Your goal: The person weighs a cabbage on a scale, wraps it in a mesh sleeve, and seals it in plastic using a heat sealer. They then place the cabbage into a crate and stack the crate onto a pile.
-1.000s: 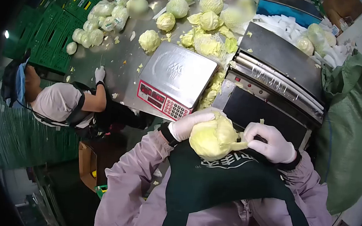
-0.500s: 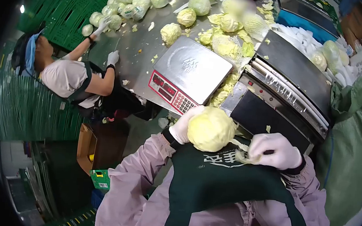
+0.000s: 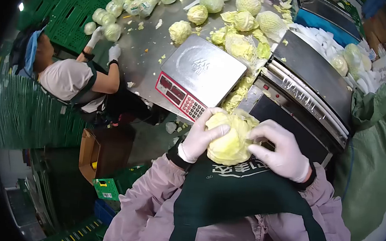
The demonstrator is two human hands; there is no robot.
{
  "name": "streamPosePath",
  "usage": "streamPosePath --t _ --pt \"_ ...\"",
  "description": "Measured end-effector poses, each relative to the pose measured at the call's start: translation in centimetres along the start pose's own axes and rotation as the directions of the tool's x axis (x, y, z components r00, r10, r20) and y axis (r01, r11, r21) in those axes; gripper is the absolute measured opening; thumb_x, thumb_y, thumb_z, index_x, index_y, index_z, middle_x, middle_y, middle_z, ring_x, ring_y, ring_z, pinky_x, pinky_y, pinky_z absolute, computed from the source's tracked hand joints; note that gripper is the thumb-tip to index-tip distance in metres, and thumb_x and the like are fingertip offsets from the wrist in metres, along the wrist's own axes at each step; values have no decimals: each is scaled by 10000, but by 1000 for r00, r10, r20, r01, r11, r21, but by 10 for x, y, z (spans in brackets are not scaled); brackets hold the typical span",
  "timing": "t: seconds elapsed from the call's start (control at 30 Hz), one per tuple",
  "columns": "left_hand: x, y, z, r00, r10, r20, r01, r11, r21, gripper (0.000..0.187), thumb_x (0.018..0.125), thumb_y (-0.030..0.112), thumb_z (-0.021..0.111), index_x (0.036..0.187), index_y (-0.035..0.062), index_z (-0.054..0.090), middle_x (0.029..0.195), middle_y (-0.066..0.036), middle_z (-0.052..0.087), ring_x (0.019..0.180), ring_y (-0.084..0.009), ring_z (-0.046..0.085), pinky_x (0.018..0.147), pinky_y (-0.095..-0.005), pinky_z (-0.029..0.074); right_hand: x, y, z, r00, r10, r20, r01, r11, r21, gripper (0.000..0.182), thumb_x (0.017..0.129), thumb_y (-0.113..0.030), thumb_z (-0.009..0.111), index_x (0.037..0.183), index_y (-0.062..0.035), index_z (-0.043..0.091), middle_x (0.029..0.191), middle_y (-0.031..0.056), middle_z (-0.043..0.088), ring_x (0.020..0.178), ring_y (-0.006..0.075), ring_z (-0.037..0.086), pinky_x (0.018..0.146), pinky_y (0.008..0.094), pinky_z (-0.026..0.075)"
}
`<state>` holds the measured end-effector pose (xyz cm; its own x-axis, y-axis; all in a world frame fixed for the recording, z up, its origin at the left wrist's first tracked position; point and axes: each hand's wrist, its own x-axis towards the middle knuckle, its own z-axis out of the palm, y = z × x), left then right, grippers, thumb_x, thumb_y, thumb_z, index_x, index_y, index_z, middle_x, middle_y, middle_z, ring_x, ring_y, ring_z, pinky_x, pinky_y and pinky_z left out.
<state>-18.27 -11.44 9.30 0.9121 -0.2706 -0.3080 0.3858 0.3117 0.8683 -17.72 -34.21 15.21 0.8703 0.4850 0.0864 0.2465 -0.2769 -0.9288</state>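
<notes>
A pale yellow-green cabbage (image 3: 229, 145) is held in front of my apron, just below the scale. My left hand (image 3: 201, 137), in a white glove, wraps round its left side with the thumb across the front. At the right side, my gloved right hand (image 3: 281, 150) has its fingers and thumb curled at the edge of a loose outer leaf (image 3: 247, 119). Just beyond the cabbage stands a digital scale (image 3: 216, 71) with a red front panel and a bare steel plate.
A wrapping machine (image 3: 309, 92) stands right of the scale, beside a green sack (image 3: 375, 161). Cabbages (image 3: 244, 21) and loose leaves lie on the steel table (image 3: 138, 64). At left, a co-worker (image 3: 69, 80) handles bagged cabbages near green crates (image 3: 72, 20).
My right hand has moved left from beside the cabbage onto its edge; the leaf scrap it pinched no longer shows. The cabbage has turned in my left hand. The co-worker's hands have shifted.
</notes>
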Motion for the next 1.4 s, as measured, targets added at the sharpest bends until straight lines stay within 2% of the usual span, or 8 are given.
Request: streamPosePath --t 0.1,0.6,0.77,0.9,1.07,1.3,1.37,1.4 --pt "1 -3 8 1000 -18 -14 19 1000 19 399 860 115 695 1184 45 474 1095 -65 576 1010 -131 558 881 -287 476 0 -1 10 997 58 45 -54 996 -77 328 758 -113 715 1063 -77 601 859 82 565 774 232 587 712 317 479" --pt "27 3 1 999 -8 35 4 993 116 399 857 105 696 1173 28 465 1102 -73 575 974 -123 580 849 -264 492 24 9 -8 984 -99 150 114 989 -97 119 755 -86 698 846 -61 625 900 73 603 866 247 577 777 345 460" --pt "46 -23 -28 994 -107 -11 104 979 -174 303 909 205 619 1131 17 534 1040 -50 594 961 -116 578 847 -286 481 20 26 -5 950 -220 223 212 976 56 108 792 -88 678 852 -59 593 992 77 660 924 271 607 853 362 456" --pt "50 -27 -42 980 -148 130 195 822 -535 433 909 310 548 1193 -17 545 1122 -133 628 1012 -230 624 905 -348 499 11 23 -27 955 13 296 -137 905 402 100 839 -27 647 840 -30 548 948 110 653 933 231 625 836 346 484" --pt "49 -15 -57 981 -104 164 192 660 -727 552 872 372 562 1248 -28 516 1197 -187 606 1083 -305 605 981 -442 472 5 45 -35 935 118 334 -269 851 451 93 882 -54 617 864 -29 529 926 84 622 922 169 603 822 316 480" --pt "39 -4 -66 998 -52 43 66 631 -773 675 853 524 453 1266 -9 497 1278 -179 551 1145 -345 540 1000 -477 426 16 66 -20 835 466 292 -461 883 -92 121 883 -104 608 910 1 556 811 90 608 834 102 596 790 258 474" --pt "31 15 -59 993 52 103 47 636 -770 646 846 503 512 1276 21 489 1283 -201 532 1151 -326 549 981 -477 459 15 69 -4 964 212 161 -220 975 31 169 907 -132 601 1016 -4 595 908 93 655 893 116 617 820 265 479" --pt "31 16 -59 993 53 102 45 638 -769 646 846 503 512 1276 21 489 1283 -201 532 1151 -326 549 981 -477 459 18 61 2 909 343 236 -403 868 291 294 937 -200 590 1155 -3 577 1062 113 656 1035 158 607 893 287 473"
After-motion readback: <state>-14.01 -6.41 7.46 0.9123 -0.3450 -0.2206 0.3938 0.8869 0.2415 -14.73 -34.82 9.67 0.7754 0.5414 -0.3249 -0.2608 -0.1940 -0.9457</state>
